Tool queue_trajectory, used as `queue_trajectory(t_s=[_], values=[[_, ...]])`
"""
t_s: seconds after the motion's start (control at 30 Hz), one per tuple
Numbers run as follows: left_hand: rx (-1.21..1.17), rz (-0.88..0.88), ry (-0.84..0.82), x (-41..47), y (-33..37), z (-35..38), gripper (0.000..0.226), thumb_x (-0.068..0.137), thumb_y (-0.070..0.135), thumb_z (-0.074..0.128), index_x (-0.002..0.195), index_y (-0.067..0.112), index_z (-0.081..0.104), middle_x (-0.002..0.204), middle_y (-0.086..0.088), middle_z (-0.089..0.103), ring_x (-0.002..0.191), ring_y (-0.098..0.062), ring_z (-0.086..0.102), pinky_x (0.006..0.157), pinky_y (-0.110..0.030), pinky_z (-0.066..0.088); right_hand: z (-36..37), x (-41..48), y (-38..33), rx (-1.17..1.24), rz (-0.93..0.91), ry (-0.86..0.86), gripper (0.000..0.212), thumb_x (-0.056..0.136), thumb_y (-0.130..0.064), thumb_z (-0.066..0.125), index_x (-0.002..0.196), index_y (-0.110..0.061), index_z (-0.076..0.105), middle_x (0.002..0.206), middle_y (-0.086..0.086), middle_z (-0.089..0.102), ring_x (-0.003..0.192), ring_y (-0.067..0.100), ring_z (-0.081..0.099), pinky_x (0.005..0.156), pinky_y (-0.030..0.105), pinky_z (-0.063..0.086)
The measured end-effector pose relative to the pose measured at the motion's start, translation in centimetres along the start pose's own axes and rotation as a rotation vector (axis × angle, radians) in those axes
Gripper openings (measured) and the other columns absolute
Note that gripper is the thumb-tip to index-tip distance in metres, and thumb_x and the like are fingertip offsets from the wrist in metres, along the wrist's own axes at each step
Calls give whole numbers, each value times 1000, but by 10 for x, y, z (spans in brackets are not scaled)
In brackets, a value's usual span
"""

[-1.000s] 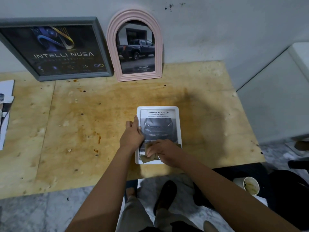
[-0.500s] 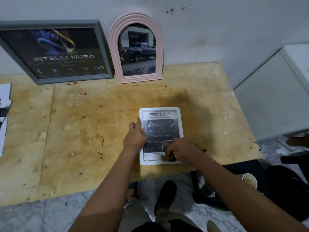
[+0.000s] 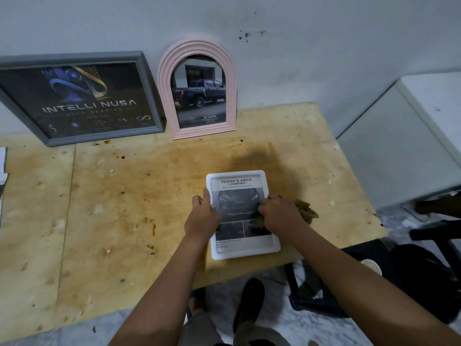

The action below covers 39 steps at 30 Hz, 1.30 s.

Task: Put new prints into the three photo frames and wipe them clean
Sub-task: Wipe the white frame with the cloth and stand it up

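The plywood table [image 3: 124, 221] stands against a wall. At its back two frames lean on that wall, both with prints in: the wide grey frame [image 3: 99, 136] and, just beside it, the arched pink frame [image 3: 204, 129]. The white frame [image 3: 249, 251] lies flat, face up, near the table's front edge, its print in place too. So the loading looks done, and the step in hand is wiping, most likely on the last frame.

The left hand [image 3: 202, 213] grips the white frame's left edge, thumb lying along the rim and fingers curled at the side, to steady it. The right hand [image 3: 279, 213] is bunched round a brown cloth [image 3: 305, 208], fingertips on the right half of the glass, with the rest of the cloth trailing onto the table.

The next move calls for drawing the cloth across the whole glass while the left hand keeps the frame from sliding. The lower part and the rim need a pass as well. After that the frame can be stood by the other two.

The grey frame's print reads "INTELLI NUSA", and the line below it is too faint to read. The pink frame shows a dark pickup over "TOYOTA". The white frame's print is headed "TOUGH & AGILE" above a car's front, and its small text is illegible.
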<state>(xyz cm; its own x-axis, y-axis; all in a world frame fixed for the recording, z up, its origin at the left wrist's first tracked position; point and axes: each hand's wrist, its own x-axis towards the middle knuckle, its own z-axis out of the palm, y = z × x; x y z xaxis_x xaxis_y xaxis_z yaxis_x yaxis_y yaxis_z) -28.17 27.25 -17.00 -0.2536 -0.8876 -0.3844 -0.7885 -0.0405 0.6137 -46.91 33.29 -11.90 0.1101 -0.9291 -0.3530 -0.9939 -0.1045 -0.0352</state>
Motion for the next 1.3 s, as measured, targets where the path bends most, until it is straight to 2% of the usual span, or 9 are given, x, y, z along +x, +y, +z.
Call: queue_trajectory(t_s=[0.2, 0.27, 0.37, 0.47, 0.6, 0.73, 0.9, 1.03, 1.3], values=[[100, 41, -20, 1, -2, -2, 52, 97, 19, 36, 146, 16, 20, 120, -12, 39, 70, -24, 49, 59, -35, 47, -17, 33, -7, 428, 334, 205, 22, 86, -5, 43, 92, -5, 64, 90, 10, 62, 86, 27, 57, 72, 31, 40], [148, 47, -34, 1, -2, -2, 53, 96, 20, 37, 145, 18, 19, 114, -10, 38, 70, -24, 50, 57, -34, 47, -24, 47, -15, 544, 350, 249, 23, 86, -5, 44, 98, -8, 64, 94, 8, 61, 88, 24, 54, 78, 33, 42], [241, 32, -66, 3, 3, -2, 59, 95, 17, 40, 147, 18, 12, 119, -10, 35, 79, -24, 52, 58, -32, 45, -21, 66, -34, 493, 169, 186, 28, 87, -5, 47, 109, -11, 64, 110, 6, 61, 103, 24, 52, 93, 35, 40], [278, 56, -91, 2, 6, -5, 53, 97, 15, 35, 146, 16, 14, 124, -8, 35, 100, -26, 51, 64, -33, 49, -6, 74, -47, 246, 47, 97, 36, 88, -10, 48, 122, -15, 58, 129, 4, 52, 114, 23, 46, 96, 36, 37], [307, 71, -98, 4, 1, -3, 54, 96, 17, 39, 145, 11, 15, 136, -8, 31, 95, -24, 55, 60, -31, 44, 5, 70, -54, 108, 98, 151, 48, 90, -13, 47, 137, -15, 38, 138, 8, 39, 121, 26, 39, 97, 38, 36], [494, 125, -174, 10, -1, 2, 62, 96, 16, 40, 147, 2, 7, 153, -9, 13, 119, -21, 46, 63, -26, 40, 5, 76, -64, 94, 173, 161, 45, 94, -17, 42, 138, -13, 35, 139, 10, 35, 125, 27, 35, 98, 37, 35], [522, 107, -185, 15, -9, 5, 59, 93, 15, 43, 145, 2, 16, 151, -10, 18, 102, -27, 57, 57, -29, 36, 14, 66, -60, 347, 150, 259, 41, 81, 0, 58, 121, -5, 55, 125, 15, 57, 117, 33, 52, 93, 43, 42], [428, 121, -168, 15, -9, 4, 43, 94, 12, 41, 135, 9, 31, 135, -6, 37, 90, -28, 59, 55, -30, 35, 12, 65, -59, 326, 67, 160, 55, 87, -5, 53, 139, -11, 38, 146, 5, 39, 136, 21, 33, 109, 36, 26], [471, 80, -159, 12, 2, -1, 59, 89, 9, 48, 141, 6, 19, 138, -8, 36, 90, -29, 61, 62, -30, 41, 15, 65, -57, 277, 174, 220, 44, 94, -11, 46, 137, -9, 37, 141, 8, 45, 129, 23, 42, 104, 34, 35]])
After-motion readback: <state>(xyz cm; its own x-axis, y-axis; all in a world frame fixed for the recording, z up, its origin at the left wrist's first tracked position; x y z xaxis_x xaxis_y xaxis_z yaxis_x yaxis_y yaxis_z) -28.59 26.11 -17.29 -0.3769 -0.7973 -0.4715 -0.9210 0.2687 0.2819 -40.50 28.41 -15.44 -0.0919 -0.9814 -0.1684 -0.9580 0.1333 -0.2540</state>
